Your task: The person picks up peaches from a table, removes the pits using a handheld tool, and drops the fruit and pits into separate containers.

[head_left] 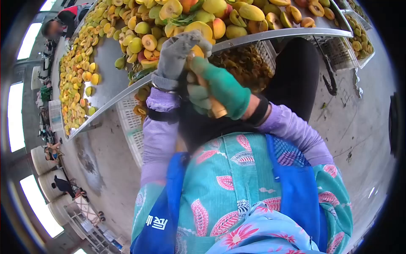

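Right in the upper middle of the frame, the two gloved hands are close together at the near edge of a metal table (108,76). The left hand (175,55), in a grey glove, is curled around a piece of fruit (197,51), whose orange flesh shows between the fingers. The right hand (220,89), in a green glove with greyish fingertips, is closed in a fist around a wooden handle (218,108); its butt sticks out below the fist, toward the middle of the frame. The handle's other end points up toward the left hand, but what is fixed to it is hidden.

Heaps of fruit (139,27), many pieces halved, cover the table along the top of the frame and trail down its left side. Under the table edge, just right of the hands, a crate of brown scraps (245,65) shows; another white crate (132,127) stands on the floor to the left. At the upper right are a crate of fruit (358,40) and a dark hooked thing (330,80) hanging near the table's edge.

Purple sleeves (160,137), a teal patterned shirt (228,178) and a blue apron (296,186) fill the lower middle. Another person (67,21) leans over the table at the upper left.
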A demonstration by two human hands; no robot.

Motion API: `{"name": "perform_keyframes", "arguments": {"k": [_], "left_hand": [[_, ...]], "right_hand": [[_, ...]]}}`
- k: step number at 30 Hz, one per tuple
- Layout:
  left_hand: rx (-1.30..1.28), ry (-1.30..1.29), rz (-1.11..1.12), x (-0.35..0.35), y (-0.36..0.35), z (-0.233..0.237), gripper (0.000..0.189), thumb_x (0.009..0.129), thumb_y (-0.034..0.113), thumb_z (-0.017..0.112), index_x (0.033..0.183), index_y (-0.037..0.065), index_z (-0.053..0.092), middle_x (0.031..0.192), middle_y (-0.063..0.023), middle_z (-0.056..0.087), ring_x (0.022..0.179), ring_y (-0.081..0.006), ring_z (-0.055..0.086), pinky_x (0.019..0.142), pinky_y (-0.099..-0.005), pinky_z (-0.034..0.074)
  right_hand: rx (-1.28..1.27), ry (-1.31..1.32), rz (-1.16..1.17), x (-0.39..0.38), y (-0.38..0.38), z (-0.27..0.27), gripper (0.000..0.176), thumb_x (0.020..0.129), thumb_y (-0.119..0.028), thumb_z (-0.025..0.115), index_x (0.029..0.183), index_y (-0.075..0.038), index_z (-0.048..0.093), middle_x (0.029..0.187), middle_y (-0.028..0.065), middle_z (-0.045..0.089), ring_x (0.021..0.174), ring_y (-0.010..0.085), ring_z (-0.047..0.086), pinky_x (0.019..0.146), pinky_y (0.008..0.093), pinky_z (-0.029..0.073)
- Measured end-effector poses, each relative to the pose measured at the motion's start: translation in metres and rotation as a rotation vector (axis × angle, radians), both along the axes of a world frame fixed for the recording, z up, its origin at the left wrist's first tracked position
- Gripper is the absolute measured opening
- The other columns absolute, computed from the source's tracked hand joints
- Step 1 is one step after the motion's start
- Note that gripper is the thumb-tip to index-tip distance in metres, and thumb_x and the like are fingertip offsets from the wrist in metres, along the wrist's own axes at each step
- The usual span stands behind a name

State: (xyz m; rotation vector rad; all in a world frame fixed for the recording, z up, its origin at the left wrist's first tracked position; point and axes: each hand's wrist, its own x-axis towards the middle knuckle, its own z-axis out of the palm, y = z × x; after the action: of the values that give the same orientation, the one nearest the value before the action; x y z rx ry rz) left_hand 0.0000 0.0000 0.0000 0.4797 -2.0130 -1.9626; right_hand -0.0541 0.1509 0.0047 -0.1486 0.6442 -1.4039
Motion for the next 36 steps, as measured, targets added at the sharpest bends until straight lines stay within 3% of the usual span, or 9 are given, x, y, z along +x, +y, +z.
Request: {"name": "perform_keyframes", "arguments": {"k": [2, 5, 9, 14, 22, 26, 30, 33, 36], "left_hand": [[-0.054, 0.073, 0.054, -0.002, 0.010, -0.004, 0.039, 0.096, 0.033, 0.051, 0.086, -0.002, 0.064, 0.078, -0.0121, 0.064, 0.064, -0.0193, 0.063, 0.062, -0.0292, 0.050], [0.081, 0.091, 0.000, -0.003, 0.011, -0.002, 0.040, 0.097, 0.030, 0.048, 0.082, -0.004, 0.063, 0.077, -0.0112, 0.063, 0.064, -0.0174, 0.062, 0.059, -0.0284, 0.050], [-0.042, 0.097, -0.095, -0.005, 0.007, 0.013, 0.036, 0.098, 0.033, 0.047, 0.094, 0.000, 0.063, 0.076, -0.0103, 0.064, 0.073, -0.0169, 0.062, 0.068, -0.0292, 0.051], [0.463, 0.238, 0.362, 0.041, 0.018, -0.009, 0.024, 0.098, 0.022, 0.047, 0.094, 0.004, 0.063, 0.085, -0.0059, 0.062, 0.074, -0.0144, 0.060, 0.066, -0.0250, 0.048], [-1.281, -0.576, 0.577, 0.051, -0.092, -0.001, 0.043, 0.078, 0.030, 0.069, 0.110, 0.004, 0.059, 0.106, -0.0243, 0.063, 0.098, -0.0436, 0.059, 0.088, -0.0467, 0.047], [-1.232, -0.558, 0.359, 0.023, -0.117, 0.002, 0.033, 0.078, 0.026, 0.070, 0.102, 0.006, 0.061, 0.089, -0.0134, 0.066, 0.083, -0.0314, 0.064, 0.077, -0.0394, 0.050], [-0.474, -0.258, 0.476, 0.036, -0.058, 0.030, 0.020, 0.090, 0.018, 0.060, 0.104, 0.004, 0.063, 0.095, -0.0071, 0.069, 0.089, -0.0207, 0.066, 0.080, -0.0335, 0.053], [-1.001, -0.009, 0.348, 0.042, -0.025, 0.010, 0.030, 0.097, 0.028, 0.053, 0.110, 0.003, 0.062, 0.097, -0.0100, 0.067, 0.090, -0.0204, 0.065, 0.080, -0.0328, 0.054], [0.441, 0.342, 0.486, 0.024, 0.013, 0.006, 0.039, 0.100, 0.034, 0.047, 0.111, -0.001, 0.059, 0.097, -0.0145, 0.066, 0.088, -0.0217, 0.065, 0.079, -0.0320, 0.054]], "right_hand": [[-0.046, -0.251, 0.003, -0.002, 0.004, 0.008, 0.039, 0.096, -0.049, 0.047, 0.082, -0.013, 0.047, 0.056, -0.0008, 0.042, 0.041, 0.0118, 0.037, 0.038, 0.0270, 0.030], [0.093, 0.383, -0.109, 0.011, -0.002, -0.003, 0.037, 0.097, -0.047, 0.046, 0.084, -0.013, 0.047, 0.056, -0.0020, 0.041, 0.041, 0.0111, 0.036, 0.039, 0.0270, 0.029], [-0.258, -0.623, 0.167, -0.005, -0.003, -0.007, 0.033, 0.100, -0.040, 0.042, 0.083, -0.013, 0.051, 0.053, -0.0043, 0.040, 0.043, 0.0118, 0.040, 0.044, 0.0277, 0.033], [-0.397, -0.424, 0.229, -0.014, 0.001, -0.004, 0.037, 0.101, -0.047, 0.037, 0.091, -0.015, 0.054, 0.059, -0.0082, 0.041, 0.043, 0.0068, 0.037, 0.047, 0.0251, 0.034], [0.337, -0.137, 0.109, -0.016, 0.027, -0.065, 0.033, 0.095, -0.046, 0.052, 0.085, -0.014, 0.052, 0.064, -0.0015, 0.050, 0.053, 0.0112, 0.050, 0.047, 0.0281, 0.041], [0.266, 0.582, -0.061, -0.015, 0.001, -0.020, 0.036, 0.095, -0.046, 0.052, 0.092, -0.010, 0.054, 0.062, 0.0080, 0.056, 0.053, 0.0277, 0.056, 0.048, 0.0398, 0.045], [-0.022, 1.429, -0.373, -0.013, -0.025, -0.011, 0.040, 0.096, -0.043, 0.050, 0.098, -0.003, 0.054, 0.069, 0.0222, 0.061, 0.063, 0.0401, 0.061, 0.055, 0.0469, 0.048], [-0.062, 1.647, -0.235, -0.007, -0.040, -0.003, 0.043, 0.097, -0.041, 0.048, 0.102, 0.001, 0.054, 0.076, 0.0278, 0.062, 0.071, 0.0446, 0.062, 0.062, 0.0500, 0.049], [0.019, 1.491, -0.162, -0.002, -0.038, -0.005, 0.039, 0.096, -0.041, 0.052, 0.098, -0.002, 0.056, 0.081, 0.0253, 0.064, 0.080, 0.0444, 0.061, 0.067, 0.0491, 0.048]]}}
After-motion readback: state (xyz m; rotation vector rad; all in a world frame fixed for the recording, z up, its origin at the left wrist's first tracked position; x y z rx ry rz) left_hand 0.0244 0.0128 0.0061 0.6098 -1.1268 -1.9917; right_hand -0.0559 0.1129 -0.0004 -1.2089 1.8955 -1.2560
